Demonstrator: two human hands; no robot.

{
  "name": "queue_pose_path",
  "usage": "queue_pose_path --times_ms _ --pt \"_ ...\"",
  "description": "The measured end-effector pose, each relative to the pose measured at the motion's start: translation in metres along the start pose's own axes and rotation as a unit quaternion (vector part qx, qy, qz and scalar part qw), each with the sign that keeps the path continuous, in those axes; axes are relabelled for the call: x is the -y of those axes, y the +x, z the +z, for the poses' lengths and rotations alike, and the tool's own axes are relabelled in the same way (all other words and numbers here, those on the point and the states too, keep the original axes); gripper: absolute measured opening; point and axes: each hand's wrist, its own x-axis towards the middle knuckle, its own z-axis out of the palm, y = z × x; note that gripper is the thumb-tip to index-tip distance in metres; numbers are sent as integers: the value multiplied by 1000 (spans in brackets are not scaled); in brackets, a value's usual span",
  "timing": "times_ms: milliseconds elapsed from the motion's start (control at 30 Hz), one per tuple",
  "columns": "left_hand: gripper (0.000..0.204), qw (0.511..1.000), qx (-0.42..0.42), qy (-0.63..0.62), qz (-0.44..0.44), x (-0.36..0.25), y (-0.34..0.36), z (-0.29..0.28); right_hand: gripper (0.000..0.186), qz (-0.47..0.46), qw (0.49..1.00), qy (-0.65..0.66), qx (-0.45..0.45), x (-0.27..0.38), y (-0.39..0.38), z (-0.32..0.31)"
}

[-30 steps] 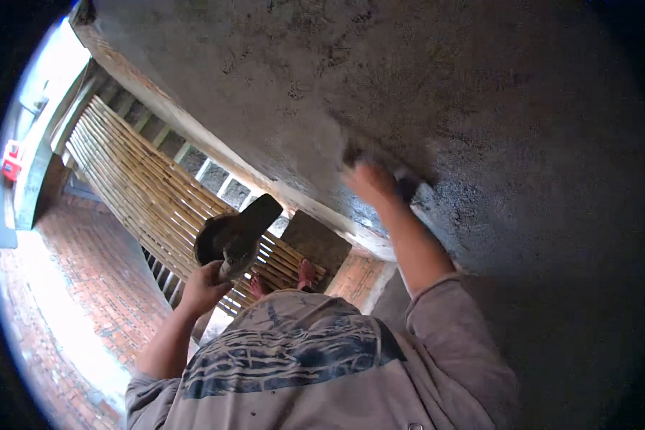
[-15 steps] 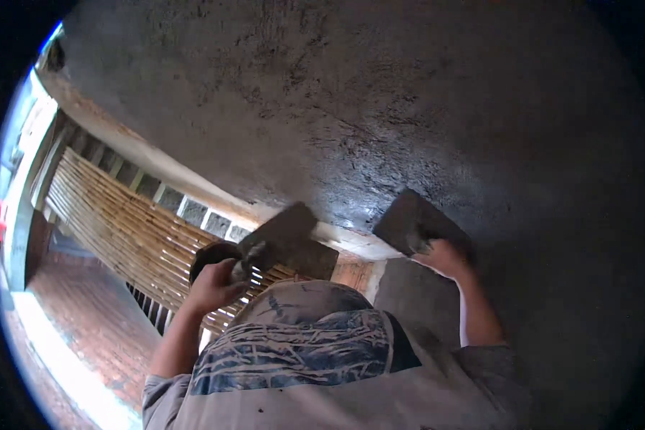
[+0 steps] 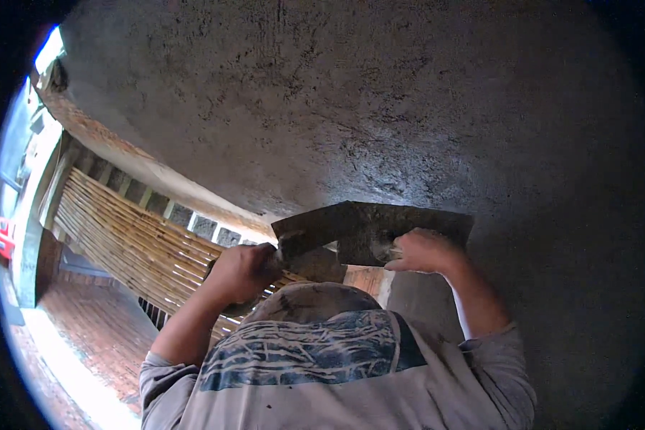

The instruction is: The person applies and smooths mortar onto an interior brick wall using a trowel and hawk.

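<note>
In front of my chest, my left hand (image 3: 245, 272) is closed round the handle of a grey, mortar-coated trowel (image 3: 309, 223). A darker flat piece (image 3: 319, 266) shows below that blade; what it belongs to I cannot tell. My right hand (image 3: 426, 251) grips a rectangular plastering trowel (image 3: 437, 217), its blade smeared grey. The two blades meet edge to edge or overlap near the middle, just below the damp, shiny patch of the plastered wall (image 3: 387, 161). Both handles are mostly hidden by my fingers.
Along the left runs a slatted bamboo panel (image 3: 136, 233), with a pale ledge (image 3: 165, 175) above it. Farther left are a reddish brick surface (image 3: 86, 340), a bright opening and a red object (image 3: 5, 238). Rough grey plaster fills the top and right.
My left hand has moved right and my right trowel has come off the wall patch and turned level. The blades, apart before, are now together. The view has shifted slightly.
</note>
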Motion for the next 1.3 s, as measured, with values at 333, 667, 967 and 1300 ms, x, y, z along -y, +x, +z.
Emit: queue_pose_path --times_ms 333,667,967,1300 --pt "27 998 22 62 14 0 18 -9 43 6 996 -89 26 5 -6 -25" --pt "31 998 32 28 36 -19 27 -4 40 -64 996 -62 27 -11 -16 -20" --pt "32 990 25 11 136 -45 60 10 39 -52 993 -106 30 15 -16 -5" --pt "33 982 4 23 189 -85 87 6 28 -86 992 -18 89 31 16 34"
